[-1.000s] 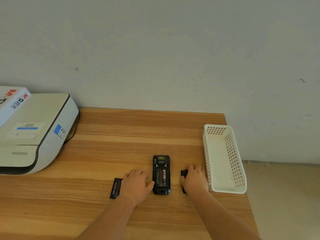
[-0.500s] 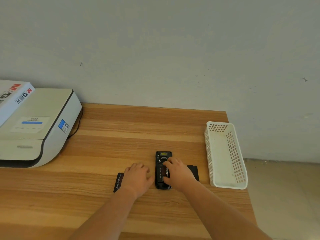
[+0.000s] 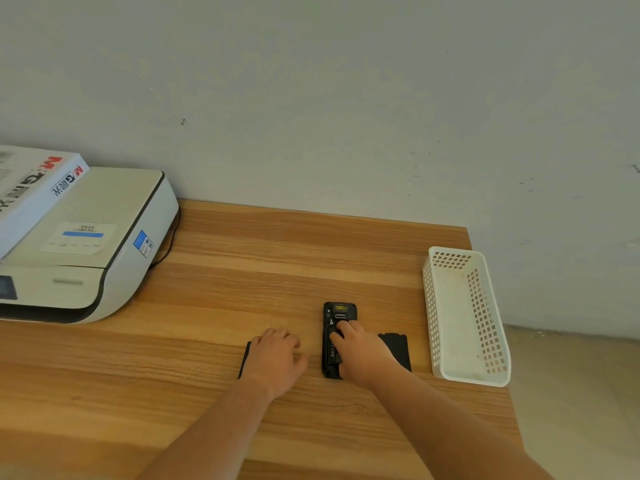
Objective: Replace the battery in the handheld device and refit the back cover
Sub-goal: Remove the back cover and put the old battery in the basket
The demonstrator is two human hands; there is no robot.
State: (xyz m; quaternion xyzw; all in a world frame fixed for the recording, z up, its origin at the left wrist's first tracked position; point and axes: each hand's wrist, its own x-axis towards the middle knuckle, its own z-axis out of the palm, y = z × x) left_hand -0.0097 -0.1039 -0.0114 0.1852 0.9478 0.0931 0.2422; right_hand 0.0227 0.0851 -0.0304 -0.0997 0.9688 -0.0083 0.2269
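A black handheld device (image 3: 333, 320) lies face down on the wooden table (image 3: 242, 271), its back open with a battery (image 3: 329, 355) in the bay. My right hand (image 3: 360, 355) rests on the device, fingertips at the battery's top edge. The black back cover (image 3: 398, 348) lies flat just right of the device, partly hidden by my right hand. My left hand (image 3: 277, 358) lies palm down left of the device, covering most of a second black battery (image 3: 245, 360). Whether either hand grips anything is not visible.
A white perforated plastic basket (image 3: 464, 320) stands at the table's right edge. A white printer (image 3: 86, 251) with a cardboard box (image 3: 31, 188) on top fills the left side, its cable running behind. The table's right edge drops to the floor.
My right hand left the back cover and moved left onto the device, fingertips on the installed battery. The cover lies uncovered at the right. My left hand stayed over the spare battery.
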